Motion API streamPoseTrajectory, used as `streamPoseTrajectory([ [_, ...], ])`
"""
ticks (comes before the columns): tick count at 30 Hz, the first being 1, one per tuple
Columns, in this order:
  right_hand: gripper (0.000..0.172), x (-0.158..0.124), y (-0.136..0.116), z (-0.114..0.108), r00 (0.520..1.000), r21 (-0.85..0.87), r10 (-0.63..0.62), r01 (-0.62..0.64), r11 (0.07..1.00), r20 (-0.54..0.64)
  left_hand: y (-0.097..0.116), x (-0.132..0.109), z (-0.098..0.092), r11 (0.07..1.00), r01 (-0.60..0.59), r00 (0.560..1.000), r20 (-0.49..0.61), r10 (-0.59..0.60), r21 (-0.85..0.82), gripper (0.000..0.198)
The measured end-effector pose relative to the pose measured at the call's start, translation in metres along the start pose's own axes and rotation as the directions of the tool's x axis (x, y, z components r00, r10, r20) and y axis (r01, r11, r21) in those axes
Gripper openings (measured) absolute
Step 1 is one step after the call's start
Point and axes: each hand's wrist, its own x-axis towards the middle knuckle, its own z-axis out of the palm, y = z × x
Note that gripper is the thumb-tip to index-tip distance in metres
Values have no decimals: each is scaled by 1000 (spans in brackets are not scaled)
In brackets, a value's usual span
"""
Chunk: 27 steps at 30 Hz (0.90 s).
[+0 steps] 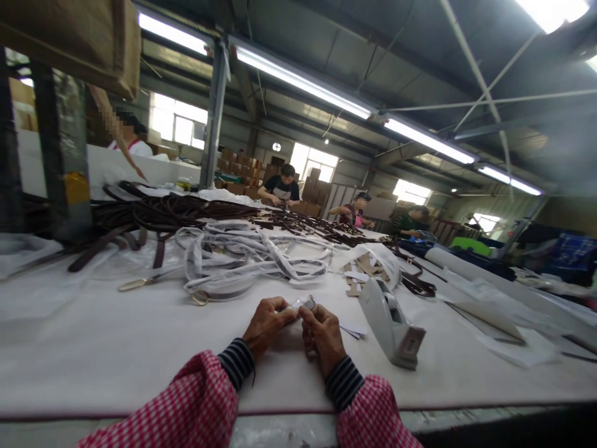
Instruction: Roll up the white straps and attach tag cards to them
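Note:
My left hand [267, 325] and my right hand [321, 335] meet over the white table [116, 348], both pinched on a small clear-wrapped white piece [302, 305] held between the fingertips. Both wrists wear striped cuffs under red checked sleeves. A grey tape dispenser [389, 323] stands just right of my right hand. A heap of wrapped pale straps [242, 255] lies beyond my hands, with a gold buckle [200, 298] at its near edge.
Dark brown belts [153, 218] pile up at the far left and run down the table's middle. Cardboard pieces [361, 270] sit by a white bag. Three people work at the far end, another at the left. A grey roll [471, 267] lies right.

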Motion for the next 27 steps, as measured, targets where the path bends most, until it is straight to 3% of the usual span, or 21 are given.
streamPoseTrajectory([
  [4, 40, -1, 1, -9, 993, -80, -109, 113, 990, 46, 0, 4, 0, 996, 62, 998, 8, -61, -58, 37],
  [6, 27, -5, -2, -15, 952, -277, -308, 294, 915, -7, 2, 5, -1, 997, 63, 998, -6, -63, -37, 35],
  [7, 18, -7, -5, -18, 898, -404, -441, 404, 821, 3, 3, 4, -2, 998, 55, 998, -10, -55, -22, 34],
  [9, 13, -12, -10, -24, 743, -606, -652, 589, 534, 148, 5, 2, -1, 999, 5, 1000, -7, -4, 46, 32],
  [11, 21, -17, -13, -27, 616, -675, -704, 689, 264, 353, 6, -3, 0, 984, -55, 998, -2, 57, 167, 30],
  [14, 27, -22, -11, -29, 551, -697, -668, 714, 67, 500, 2, -10, 3, 926, -125, 992, 36, 120, 355, 22],
  [17, 21, -24, -6, -29, 581, -717, -613, 696, 33, 535, -2, -13, 6, 853, -256, 966, 147, 212, 454, 13],
  [22, 10, -25, -6, -28, 697, -750, -527, 642, 158, 486, -2, -18, 9, 689, -448, 894, 274, 354, 570, 11],
  [25, 38, -25, -7, -29, 666, -669, -540, 706, 232, 515, -5, -36, -2, 560, -492, 850, 228, 476, 666, 12],
  [27, 57, -23, -9, -31, 653, -621, -577, 727, 295, 491, -8, -57, -20, 471, -489, 787, 140, 600, 734, 16],
])
